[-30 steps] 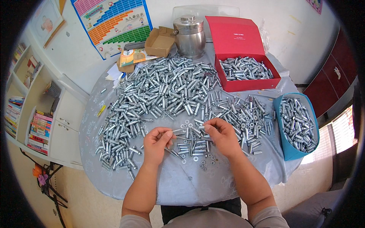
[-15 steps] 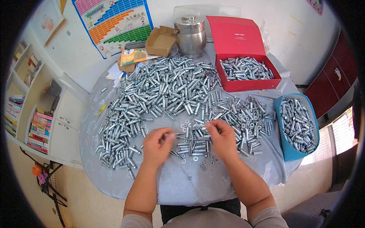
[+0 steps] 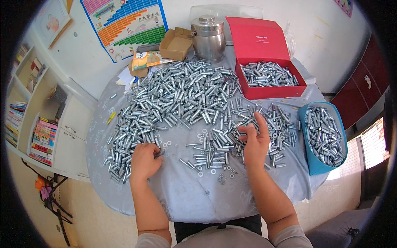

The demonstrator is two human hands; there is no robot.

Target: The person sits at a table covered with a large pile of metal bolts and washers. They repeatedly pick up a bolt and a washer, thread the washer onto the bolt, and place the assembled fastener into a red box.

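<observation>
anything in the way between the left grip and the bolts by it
Nothing visible: the left grip is at the edge of the heaped metal bolts. Small washers lie off its right side, not between.

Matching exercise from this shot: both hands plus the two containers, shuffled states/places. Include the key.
Column one
1. left hand
2. right hand
3. red box
4. teal bin

Column two
A. at the right edge of the table, filled with metal bolts
B. curled, beside the left part of the loose heap
C. toward the back, with its lid raised
D. fingers apart, over the right part of the loose heap

Right pairs: 1-B, 2-D, 3-C, 4-A
</observation>
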